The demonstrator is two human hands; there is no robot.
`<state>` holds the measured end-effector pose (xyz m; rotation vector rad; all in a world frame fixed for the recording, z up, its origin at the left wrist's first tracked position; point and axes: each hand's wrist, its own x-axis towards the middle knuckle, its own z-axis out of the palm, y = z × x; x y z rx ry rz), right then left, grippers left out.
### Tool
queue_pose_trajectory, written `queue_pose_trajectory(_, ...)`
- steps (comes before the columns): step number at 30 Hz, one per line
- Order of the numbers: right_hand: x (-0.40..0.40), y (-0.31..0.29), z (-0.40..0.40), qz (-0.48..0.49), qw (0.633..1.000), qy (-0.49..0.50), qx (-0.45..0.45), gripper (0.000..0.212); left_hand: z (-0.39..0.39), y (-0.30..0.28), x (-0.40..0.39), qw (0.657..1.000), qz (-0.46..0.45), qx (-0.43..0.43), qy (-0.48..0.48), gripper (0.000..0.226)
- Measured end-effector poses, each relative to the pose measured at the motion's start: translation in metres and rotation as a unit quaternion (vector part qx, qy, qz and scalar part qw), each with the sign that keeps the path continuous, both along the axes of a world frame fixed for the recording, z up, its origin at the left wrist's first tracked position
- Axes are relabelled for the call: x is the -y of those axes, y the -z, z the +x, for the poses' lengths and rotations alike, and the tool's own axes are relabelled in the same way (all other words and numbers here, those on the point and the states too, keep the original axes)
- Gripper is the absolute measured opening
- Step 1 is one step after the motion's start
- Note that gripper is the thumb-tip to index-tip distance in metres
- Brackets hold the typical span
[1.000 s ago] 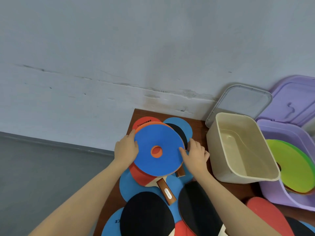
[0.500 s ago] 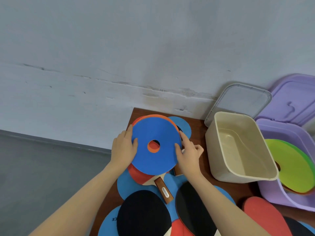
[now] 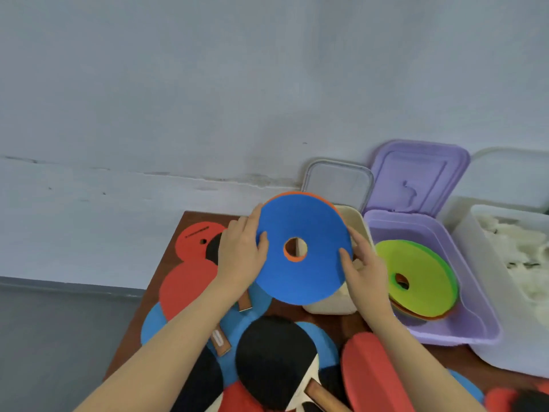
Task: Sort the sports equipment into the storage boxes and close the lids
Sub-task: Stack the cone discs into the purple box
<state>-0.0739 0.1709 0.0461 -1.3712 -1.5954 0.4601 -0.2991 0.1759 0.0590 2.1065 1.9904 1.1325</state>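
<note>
Lifted off the paddle pile since the earlier frames, the blue disc [image 3: 303, 248], an orange one behind it, is now hanging at frame centre before the cream box [image 3: 332, 301]. Left hand [image 3: 242, 257] and right hand [image 3: 364, 270] are each keeping a grip on its opposite edges. Green discs [image 3: 416, 278] are lying in the purple box [image 3: 475, 310] to the right.

Discs [image 3: 416, 278] lie in box [image 3: 475, 319]; paddles [image 3: 273, 355] left, nearer.

Both hands grip a blue disc [image 3: 303, 248] — left hand [image 3: 242, 257] at its left edge, right hand [image 3: 364, 272] at its right; a purple box [image 3: 463, 316] of green discs [image 3: 416, 278] sits just right of the right hand.
</note>
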Motion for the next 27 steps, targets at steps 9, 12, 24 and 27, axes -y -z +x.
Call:
queue_pose_trajectory(9, -0.005, -0.008, 0.153, -0.02, 0.995, 0.077, 0.052, 0.04, 0.17, 0.01, -0.026, 0.995, -0.075, -0.008, 0.071, 0.056)
queue_pose_trajectory(12, -0.022, 0.005, 0.189, -0.048, 0.989, 0.079, 0.112, 0.042, 0.212, 0.019, -0.039, 0.99, -0.108, -0.018, 0.092, 0.06)
queue_pose_trajectory(24, -0.045, 0.05, 0.239, -0.15, 0.953, 0.077, 0.25, 0.044, 0.273, 0.045, -0.06, 0.944, -0.217, -0.245, 0.052, 0.052)
queue_pose_trajectory(27, -0.031, 0.05, 0.238, -0.143, 0.954, 0.053, 0.257, 0.043, 0.272, 0.044, -0.045, 0.956, -0.172, -0.226, 0.069, 0.051)
